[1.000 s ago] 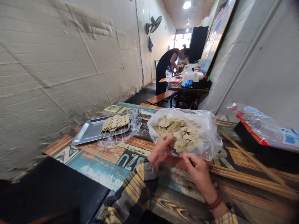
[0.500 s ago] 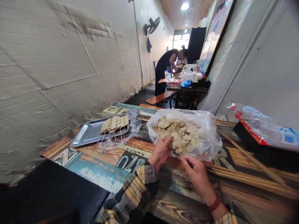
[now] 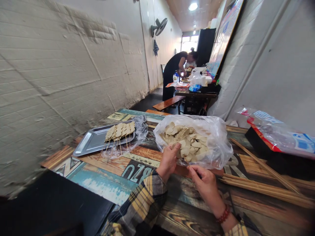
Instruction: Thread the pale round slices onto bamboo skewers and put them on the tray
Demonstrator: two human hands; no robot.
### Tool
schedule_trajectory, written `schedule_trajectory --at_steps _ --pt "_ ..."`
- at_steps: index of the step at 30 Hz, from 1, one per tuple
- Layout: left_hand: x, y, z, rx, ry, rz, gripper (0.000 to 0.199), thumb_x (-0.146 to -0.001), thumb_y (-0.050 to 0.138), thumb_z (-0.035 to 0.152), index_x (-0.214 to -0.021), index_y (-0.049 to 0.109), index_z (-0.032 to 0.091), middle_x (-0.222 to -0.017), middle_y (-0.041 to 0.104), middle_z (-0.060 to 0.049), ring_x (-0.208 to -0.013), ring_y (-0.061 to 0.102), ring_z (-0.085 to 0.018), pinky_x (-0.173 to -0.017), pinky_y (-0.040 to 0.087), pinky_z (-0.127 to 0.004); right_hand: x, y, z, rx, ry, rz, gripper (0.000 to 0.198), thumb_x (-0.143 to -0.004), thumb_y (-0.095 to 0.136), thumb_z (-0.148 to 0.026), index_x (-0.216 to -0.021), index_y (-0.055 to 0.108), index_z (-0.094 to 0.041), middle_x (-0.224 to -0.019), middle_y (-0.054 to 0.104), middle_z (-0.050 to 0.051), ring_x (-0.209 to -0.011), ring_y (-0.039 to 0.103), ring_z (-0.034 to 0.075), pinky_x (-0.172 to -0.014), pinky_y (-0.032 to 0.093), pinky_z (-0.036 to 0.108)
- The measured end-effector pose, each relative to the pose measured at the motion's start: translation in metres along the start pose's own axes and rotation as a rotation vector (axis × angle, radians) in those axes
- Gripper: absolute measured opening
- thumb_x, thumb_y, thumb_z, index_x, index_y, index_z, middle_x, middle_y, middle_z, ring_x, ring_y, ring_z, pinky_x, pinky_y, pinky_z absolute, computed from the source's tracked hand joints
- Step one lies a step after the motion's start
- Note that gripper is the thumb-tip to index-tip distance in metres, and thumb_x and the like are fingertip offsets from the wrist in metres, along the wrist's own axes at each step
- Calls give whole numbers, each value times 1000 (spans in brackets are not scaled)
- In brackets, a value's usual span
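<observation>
A clear plastic bag [image 3: 219, 141] lies open on the table, heaped with thin, flat beige slices [image 3: 194, 143]. At its near left edge my left hand [image 3: 169, 159] is closed, thumb and fingers pinching a beige slice that is mostly hidden behind them. My right hand [image 3: 203, 178] pinches a thin wooden skewer [image 3: 186, 161] just in front of the bag, its tip pointing toward the slices. On the left, a metal tray [image 3: 91, 142] bears several loaded skewers [image 3: 119, 131] of the same slices, their bare sticks sticking out over the near rim.
Bundled bare skewers [image 3: 256, 186] lie right of my right hand. A black tray with a red-edged plastic wrapper [image 3: 278, 137] stands at the far right. Crumpled thin plastic [image 3: 140, 129] sits beside the metal tray. Farther back, a person in black [image 3: 173, 70] bends over another table.
The view has shifted very slightly. My right hand has raised the skewer a little, and more of it shows near the slices. My left hand keeps almost the same place.
</observation>
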State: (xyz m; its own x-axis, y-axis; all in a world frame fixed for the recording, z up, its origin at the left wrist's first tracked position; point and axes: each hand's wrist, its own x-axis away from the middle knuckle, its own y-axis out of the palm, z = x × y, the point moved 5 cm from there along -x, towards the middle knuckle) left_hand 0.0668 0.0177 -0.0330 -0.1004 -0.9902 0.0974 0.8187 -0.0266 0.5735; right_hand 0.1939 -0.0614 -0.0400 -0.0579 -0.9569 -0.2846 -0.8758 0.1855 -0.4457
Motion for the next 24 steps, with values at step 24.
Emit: schedule_trajectory --at_steps 24 --pt "-9 -12 17 -176 95 19 41 -69 72 49 -92 65 15 -80 68 -6 -63 62 -13 -65 47 -26 -15 -39 19 -261 232 181 42 -82 55 -54 -87 68 -14 -52 47 -5 -44 38 9 -40 30 20"
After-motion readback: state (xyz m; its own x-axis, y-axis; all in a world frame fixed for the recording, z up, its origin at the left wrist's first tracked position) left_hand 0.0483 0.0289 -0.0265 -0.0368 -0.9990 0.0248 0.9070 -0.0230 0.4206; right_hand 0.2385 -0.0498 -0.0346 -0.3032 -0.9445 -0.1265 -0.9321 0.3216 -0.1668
